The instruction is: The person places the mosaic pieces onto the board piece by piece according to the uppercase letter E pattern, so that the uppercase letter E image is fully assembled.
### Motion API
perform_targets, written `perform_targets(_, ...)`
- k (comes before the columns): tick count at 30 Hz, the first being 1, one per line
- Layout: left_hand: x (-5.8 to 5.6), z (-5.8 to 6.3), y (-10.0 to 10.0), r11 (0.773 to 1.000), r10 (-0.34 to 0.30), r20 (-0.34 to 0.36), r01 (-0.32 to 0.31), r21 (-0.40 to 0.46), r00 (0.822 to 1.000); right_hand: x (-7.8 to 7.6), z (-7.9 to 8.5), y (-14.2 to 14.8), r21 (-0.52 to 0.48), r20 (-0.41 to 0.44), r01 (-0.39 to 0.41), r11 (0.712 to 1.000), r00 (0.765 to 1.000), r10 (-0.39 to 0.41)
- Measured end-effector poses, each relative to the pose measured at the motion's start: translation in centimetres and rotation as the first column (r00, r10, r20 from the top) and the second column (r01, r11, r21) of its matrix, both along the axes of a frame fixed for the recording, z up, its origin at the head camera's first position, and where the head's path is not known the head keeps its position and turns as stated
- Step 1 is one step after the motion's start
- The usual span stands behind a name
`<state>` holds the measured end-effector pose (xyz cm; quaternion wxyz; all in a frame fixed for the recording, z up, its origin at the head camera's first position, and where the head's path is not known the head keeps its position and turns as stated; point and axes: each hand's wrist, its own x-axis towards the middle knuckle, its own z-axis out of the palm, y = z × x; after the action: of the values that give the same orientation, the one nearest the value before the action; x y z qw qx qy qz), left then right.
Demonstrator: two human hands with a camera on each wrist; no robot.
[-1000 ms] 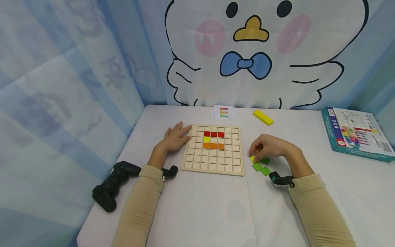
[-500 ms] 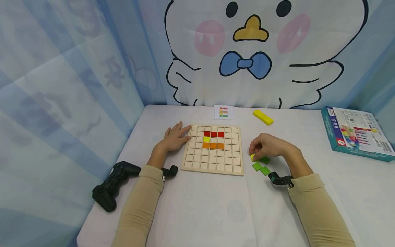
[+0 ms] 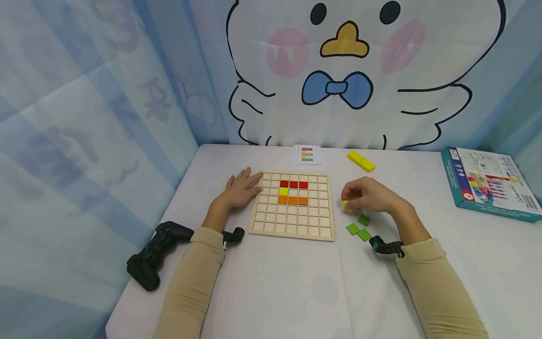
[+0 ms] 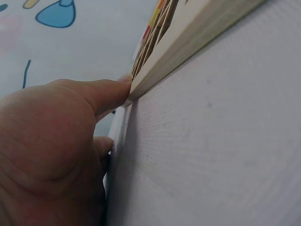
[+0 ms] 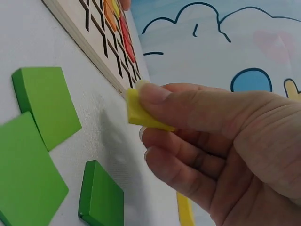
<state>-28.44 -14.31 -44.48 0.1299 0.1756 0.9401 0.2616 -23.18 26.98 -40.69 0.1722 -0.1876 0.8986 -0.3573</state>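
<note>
My right hand [image 3: 370,195] pinches a yellow square tile [image 5: 136,110] between thumb and fingers, beside the board's right edge. Just below it lie 3 green tiles [image 5: 99,195], two of them touching. The wooden grid board [image 3: 292,223] lies in the middle of the head view. On it are a row of red tiles [image 3: 294,184], one yellow tile [image 3: 283,191] below the left red one, and a row of orange tiles [image 3: 292,200] under that. My left hand [image 3: 240,189] rests with fingers spread at the board's left edge; its thumb [image 4: 110,92] touches the side.
A small card [image 3: 307,155] with a coloured grid pattern lies behind the board. Yellow pieces in a bar [image 3: 361,161] lie to its right. A flat teal box [image 3: 493,183] is at the far right, a black game controller [image 3: 156,254] at the left.
My right hand has picked the yellow tile up from among the green tiles and moved slightly away from me, uncovering the rear green tile. My left hand stays in place.
</note>
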Motion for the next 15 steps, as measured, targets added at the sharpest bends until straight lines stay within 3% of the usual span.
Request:
perform_targets(7, -0.05, -0.02, -0.08, 1.000, 0.001, 0.005, -0.001, -0.002, 1.000, 0.17, 0.58, 0.13, -0.123, -0.034, 0.119, 0.985, 0.992, -0.124)
perform_targets(15, -0.09, -0.15, -0.01, 1.000, 0.004, 0.008, -0.004, 0.008, 1.000, -0.12, 0.03, -0.43, -0.190, -0.079, 0.123, 0.974, 0.987, -0.140)
